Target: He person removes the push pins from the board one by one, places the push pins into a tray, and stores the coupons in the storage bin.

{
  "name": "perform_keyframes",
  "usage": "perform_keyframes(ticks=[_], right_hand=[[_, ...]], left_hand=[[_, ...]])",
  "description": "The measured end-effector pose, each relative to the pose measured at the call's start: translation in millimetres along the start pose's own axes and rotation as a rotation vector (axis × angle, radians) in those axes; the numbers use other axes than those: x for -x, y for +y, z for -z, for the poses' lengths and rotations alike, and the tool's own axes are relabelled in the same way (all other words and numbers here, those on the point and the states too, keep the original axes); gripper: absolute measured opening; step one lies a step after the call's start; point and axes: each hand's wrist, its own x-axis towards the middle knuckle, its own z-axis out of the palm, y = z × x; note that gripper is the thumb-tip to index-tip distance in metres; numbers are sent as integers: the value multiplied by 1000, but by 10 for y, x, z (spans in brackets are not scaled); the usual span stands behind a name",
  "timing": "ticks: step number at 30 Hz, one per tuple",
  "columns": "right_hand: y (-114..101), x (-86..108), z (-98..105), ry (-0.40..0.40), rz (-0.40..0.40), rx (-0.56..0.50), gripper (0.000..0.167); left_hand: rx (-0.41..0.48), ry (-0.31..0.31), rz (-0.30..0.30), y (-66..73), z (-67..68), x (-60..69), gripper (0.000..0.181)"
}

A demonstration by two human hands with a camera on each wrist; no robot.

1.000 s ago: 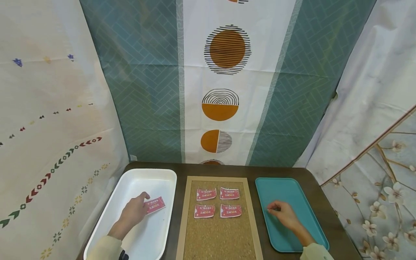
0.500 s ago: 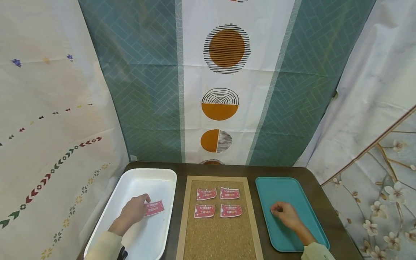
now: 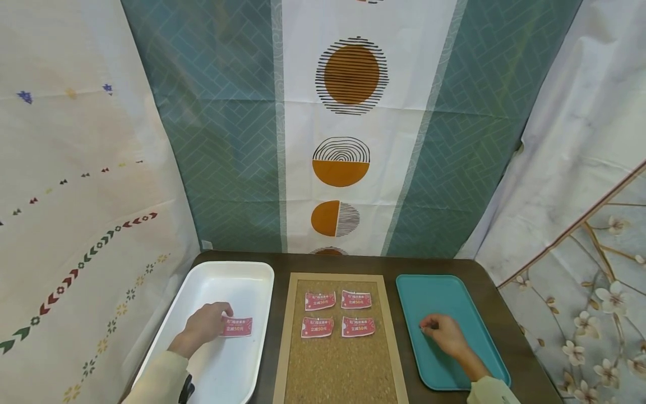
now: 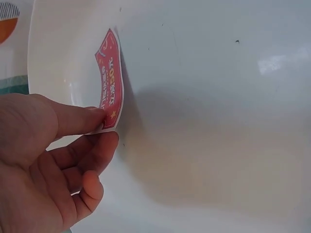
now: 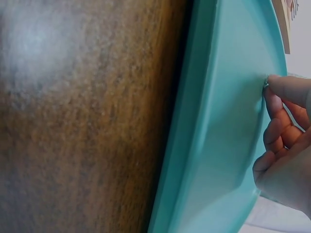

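Between thumb and fingers, the left hand (image 3: 204, 326) (image 4: 53, 150) pinches one end of a red paper coupon (image 3: 238, 327) (image 4: 112, 80) over the white tray (image 3: 237, 270). The coupon curves slightly, its far end free. At the right, over the teal tray (image 3: 434, 286) (image 5: 233, 97), thumb and index fingertip of the right hand (image 3: 445, 334) (image 5: 289, 131) pinch a tiny clear thing (image 5: 266, 83), too small to identify surely. No other thing shows in either tray.
Between the trays lies a wood-framed cork board (image 3: 343, 370) with several red coupons, such as one at its upper left (image 3: 320, 301), in two rows on its upper half. A dark table (image 3: 373, 266) carries everything; a patterned cloth (image 3: 227, 140) hangs behind.
The left hand has turned the coupon from a slant to nearly level and shifted it slightly left. My right hand moved slightly right, its thumb and fingertips coming closer together.
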Motion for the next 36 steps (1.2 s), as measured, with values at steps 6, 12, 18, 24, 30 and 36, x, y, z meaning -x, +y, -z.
perform_keyframes(ticks=[6,12,18,24,30,36], right_hand=[[-29,3,-7,-3,-1,-7,7],[-22,-4,-18,9,24,-20,11],[-61,9,-15,88,52,-3,18],[-197,-27,48,111,84,-4,18],[-284,-73,57,129,105,16,13],[-357,-103,-20,149,174,40,12]], left_hand=[[-12,6,-1,-48,-38,-39,21],[-27,26,6,-79,-62,-47,20],[-22,50,26,-61,13,-26,26],[-16,95,1,7,81,-43,25],[-19,154,-33,155,131,-98,25],[45,220,-71,322,127,-118,37]])
